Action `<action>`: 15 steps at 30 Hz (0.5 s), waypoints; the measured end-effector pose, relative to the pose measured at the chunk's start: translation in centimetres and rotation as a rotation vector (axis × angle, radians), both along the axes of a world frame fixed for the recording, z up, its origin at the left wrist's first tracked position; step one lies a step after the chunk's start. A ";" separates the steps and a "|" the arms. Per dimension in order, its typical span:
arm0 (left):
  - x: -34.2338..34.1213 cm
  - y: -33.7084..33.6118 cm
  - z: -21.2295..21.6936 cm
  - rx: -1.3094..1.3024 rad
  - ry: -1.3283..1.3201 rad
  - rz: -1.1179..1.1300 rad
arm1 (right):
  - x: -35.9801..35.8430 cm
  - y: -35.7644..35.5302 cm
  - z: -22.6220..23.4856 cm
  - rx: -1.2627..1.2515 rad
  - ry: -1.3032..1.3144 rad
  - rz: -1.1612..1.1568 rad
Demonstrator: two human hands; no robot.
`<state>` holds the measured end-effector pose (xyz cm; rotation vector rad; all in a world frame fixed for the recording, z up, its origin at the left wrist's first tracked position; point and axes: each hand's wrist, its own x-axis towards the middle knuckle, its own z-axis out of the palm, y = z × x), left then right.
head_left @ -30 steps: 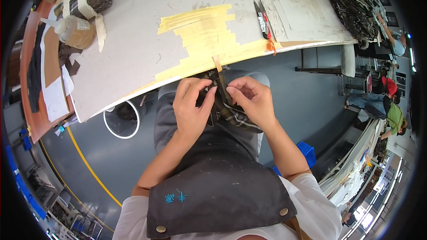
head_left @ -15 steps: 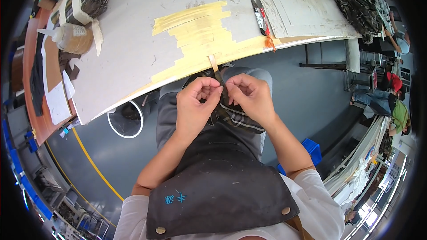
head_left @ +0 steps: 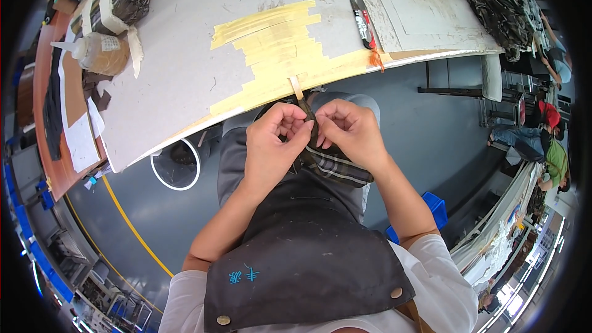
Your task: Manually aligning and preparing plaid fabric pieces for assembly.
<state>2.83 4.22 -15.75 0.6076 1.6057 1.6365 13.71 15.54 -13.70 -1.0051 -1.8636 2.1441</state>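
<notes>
Three containers stand about: a squeeze bottle [head_left: 103, 54] holding something brownish on the left of the desk [head_left: 172, 55], a white-rimmed bin [head_left: 198, 165] on the floor with dark matter inside, and a blue bin [head_left: 435, 208], partly covered by the right forearm, its contents hidden. Yellow tape [head_left: 271, 40] covers the desk's middle down to the near edge; red-and-black snips [head_left: 362, 21] lie right of it, with dark bundles [head_left: 490, 9] toward the far right. A tan slat [head_left: 296, 89] juts over the edge, and the dark strip [head_left: 305, 106] runs from its end down between the hands, above the lap, where checked fabric [head_left: 336, 168] rests. The left hand [head_left: 275, 139] pinches the strip between thumb and forefinger; the right hand [head_left: 353, 132] is curled just beside it, and whether its fingertips grip cannot be told. The hands hide the strip's lower part. Compared with one second ago, the fingertips of both hands are closer together.
</notes>
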 end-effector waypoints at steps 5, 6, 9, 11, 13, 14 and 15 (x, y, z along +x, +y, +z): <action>-0.2 0.1 0.3 -0.096 -0.015 -0.064 | -0.1 0.3 0.2 0.019 -0.004 0.052; -0.2 0.1 0.2 -0.097 -0.015 -0.063 | -0.1 0.3 0.2 0.032 -0.011 0.063; 0.0 0.2 0.0 -0.095 0.019 -0.034 | -0.1 0.2 0.0 0.062 0.006 0.069; 0.1 0.2 -0.4 -0.020 -0.058 0.056 | -0.1 0.1 0.1 0.062 0.010 0.060; 0.1 0.4 0.1 -0.049 -0.012 0.043 | 0.0 0.0 -0.1 0.061 0.014 0.049; 0.1 0.4 0.4 -0.078 0.033 0.031 | 0.0 -0.1 -0.3 0.092 0.030 0.027; 0.1 0.4 0.4 -0.079 0.034 0.031 | 0.1 -0.2 -0.5 0.123 0.046 0.005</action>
